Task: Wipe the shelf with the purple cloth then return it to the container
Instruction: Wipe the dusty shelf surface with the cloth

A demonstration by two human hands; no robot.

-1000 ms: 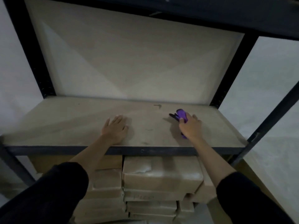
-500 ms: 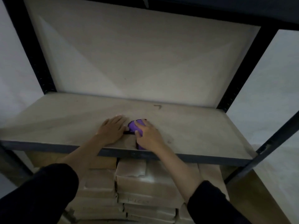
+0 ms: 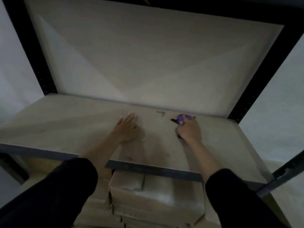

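While I press down, step: I am in the wiping part of the task, rubbing the shelf [image 3: 69, 122] board with the purple cloth [image 3: 182, 118]; returning it is not yet begun.
Right hand: my right hand [image 3: 189, 130] is closed over the cloth, fingers curled on it and pushing it flat against the board, toward the right rear of the surface.
Left hand: my left hand [image 3: 127, 129] lies open, palm down, fingers loosely spread, holding nothing; I judge it is bracing me.
Cloth position: bunched under my right palm, only its front part peeking out past my fingertips, near the back edge and beside a small pale mark [image 3: 160, 113].
Cloth direction: its long axis seems to run front to back under my hand, the showing end pointing away from me; most of it is hidden, so this is a guess.
Next move: 1 more sweep probably, over the dark smudges [image 3: 131, 157] near the front edge.
Container: I cannot see it here; only stacked boxes [image 3: 156, 199] show below.
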